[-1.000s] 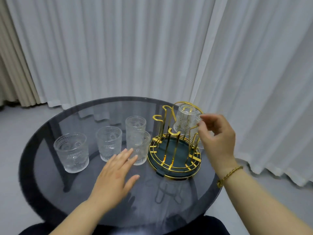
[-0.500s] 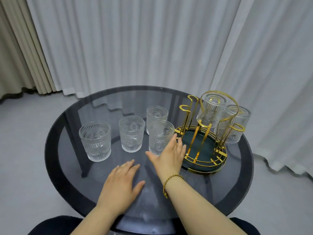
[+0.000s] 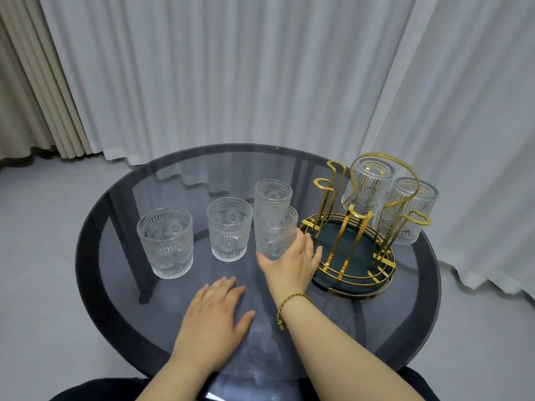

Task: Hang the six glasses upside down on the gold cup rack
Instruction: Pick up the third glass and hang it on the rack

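The gold cup rack (image 3: 347,247) with a dark green tray base stands at the table's right. Two embossed glasses hang on it upside down: one at the back (image 3: 367,189), one at the far right (image 3: 408,212). Several glasses stand upright on the table: far left (image 3: 165,241), middle (image 3: 230,228), a rear one (image 3: 272,192) and a near one (image 3: 275,230) beside the rack. My right hand (image 3: 289,264), with a gold bracelet, wraps thumb and fingers around the base of the near glass. My left hand (image 3: 215,311) lies flat on the table, fingers spread, holding nothing.
The round dark glass table (image 3: 115,285) has its dark legs showing through. White curtains (image 3: 231,68) hang close behind and to the right, beige curtains at the far left. Grey floor surrounds the table.
My right hand left the rack, crossed to the left and closed around the near glass. The second hung glass came into view. My left hand stayed flat on the table.
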Demonstrator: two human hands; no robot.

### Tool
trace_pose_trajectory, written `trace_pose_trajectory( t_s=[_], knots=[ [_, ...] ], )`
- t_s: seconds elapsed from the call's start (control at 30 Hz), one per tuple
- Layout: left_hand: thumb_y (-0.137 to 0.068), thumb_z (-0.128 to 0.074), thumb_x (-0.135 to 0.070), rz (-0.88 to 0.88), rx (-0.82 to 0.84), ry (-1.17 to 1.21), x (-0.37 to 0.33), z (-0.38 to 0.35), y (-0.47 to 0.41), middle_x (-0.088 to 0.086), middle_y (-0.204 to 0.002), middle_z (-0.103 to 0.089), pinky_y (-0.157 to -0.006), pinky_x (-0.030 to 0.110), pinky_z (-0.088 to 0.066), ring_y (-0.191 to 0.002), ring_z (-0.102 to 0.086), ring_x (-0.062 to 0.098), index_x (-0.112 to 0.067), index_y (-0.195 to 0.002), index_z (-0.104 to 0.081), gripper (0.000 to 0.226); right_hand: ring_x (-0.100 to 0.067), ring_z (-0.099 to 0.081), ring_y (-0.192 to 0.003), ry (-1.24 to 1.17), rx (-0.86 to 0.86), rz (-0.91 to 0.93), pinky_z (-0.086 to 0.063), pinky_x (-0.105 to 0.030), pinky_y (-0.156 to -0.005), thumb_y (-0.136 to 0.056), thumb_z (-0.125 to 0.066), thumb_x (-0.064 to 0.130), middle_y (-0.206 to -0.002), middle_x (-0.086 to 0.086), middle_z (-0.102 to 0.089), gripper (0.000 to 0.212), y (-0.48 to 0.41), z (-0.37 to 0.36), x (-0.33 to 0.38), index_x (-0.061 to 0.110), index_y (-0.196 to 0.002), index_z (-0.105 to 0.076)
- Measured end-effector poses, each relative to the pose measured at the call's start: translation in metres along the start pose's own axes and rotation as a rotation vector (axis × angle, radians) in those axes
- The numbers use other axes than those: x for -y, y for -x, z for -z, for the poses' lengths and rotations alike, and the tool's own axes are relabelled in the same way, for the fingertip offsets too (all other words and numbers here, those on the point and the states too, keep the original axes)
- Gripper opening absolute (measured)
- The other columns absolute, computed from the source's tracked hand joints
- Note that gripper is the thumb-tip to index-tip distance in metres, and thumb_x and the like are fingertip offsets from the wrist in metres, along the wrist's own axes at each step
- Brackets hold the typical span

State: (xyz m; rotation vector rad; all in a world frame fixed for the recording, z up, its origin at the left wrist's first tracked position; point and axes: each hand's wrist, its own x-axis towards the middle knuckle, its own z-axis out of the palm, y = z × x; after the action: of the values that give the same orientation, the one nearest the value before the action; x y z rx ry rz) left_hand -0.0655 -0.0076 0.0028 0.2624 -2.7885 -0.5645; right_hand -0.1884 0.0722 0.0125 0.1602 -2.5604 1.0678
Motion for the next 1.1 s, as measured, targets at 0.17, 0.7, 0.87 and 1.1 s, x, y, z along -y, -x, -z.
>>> trace_pose_trajectory(
  t_s=[0.17, 0.7, 0.87, 1.1],
  knots=[
    [-0.088, -0.040, -0.048, -0.007, 0.063, -0.056, 0.005, -0.003, -0.002, -0.005, -0.148, -0.029, -0.115, 0.029, -0.010, -0.137, -0.021, 0.008, -0.025, -0.131, -0.036, 0.049, -0.020, -0.032, -0.129, -0.179, -0.037, -0.004, 0.008, -0.028, -0.111, -0.060, -0.074, 0.033, -0.128, -0.007, -0.049, 0.072, 0.011, 0.023, -0.001, 0.011, -0.119, -0.039],
    [-0.095, -0.035, -0.033, -0.241, 0.172, 0.039, -0.059, -0.016, -0.032, -0.001, -0.155, -0.001, -0.115, 0.029, -0.008, -0.141, -0.009, 0.012, -0.026, -0.141, -0.010, 0.053, 0.014, -0.054, -0.085, -0.636, 0.205, 0.064, -0.042, 0.000, -0.065, -0.053, -0.071, 0.019, -0.108, 0.009, -0.046, 0.070, 0.032, 0.196, -0.044, 0.037, -0.108, -0.032],
    [-0.094, -0.037, -0.031, -0.257, 0.195, 0.085, -0.088, -0.035, -0.053, 0.000, -0.155, -0.005, -0.114, 0.029, -0.011, -0.141, -0.010, 0.013, -0.023, -0.141, -0.009, 0.055, 0.016, -0.057, -0.076, -0.594, 0.185, 0.112, -0.045, -0.002, -0.057, -0.061, -0.074, -0.002, -0.100, 0.012, -0.049, 0.059, 0.010, 0.242, -0.060, 0.037, -0.092, -0.041],
    [-0.095, -0.036, -0.031, -0.290, 0.161, 0.052, -0.078, -0.041, -0.063, -0.004, -0.154, -0.013, -0.115, 0.031, -0.008, -0.141, -0.011, 0.012, -0.027, -0.139, -0.018, 0.048, 0.003, -0.055, -0.081, -0.420, 0.097, 0.176, -0.046, -0.003, -0.063, -0.061, -0.073, 0.005, -0.093, 0.015, -0.054, 0.051, -0.035, 0.289, -0.058, 0.039, -0.087, -0.045]
  ],
)
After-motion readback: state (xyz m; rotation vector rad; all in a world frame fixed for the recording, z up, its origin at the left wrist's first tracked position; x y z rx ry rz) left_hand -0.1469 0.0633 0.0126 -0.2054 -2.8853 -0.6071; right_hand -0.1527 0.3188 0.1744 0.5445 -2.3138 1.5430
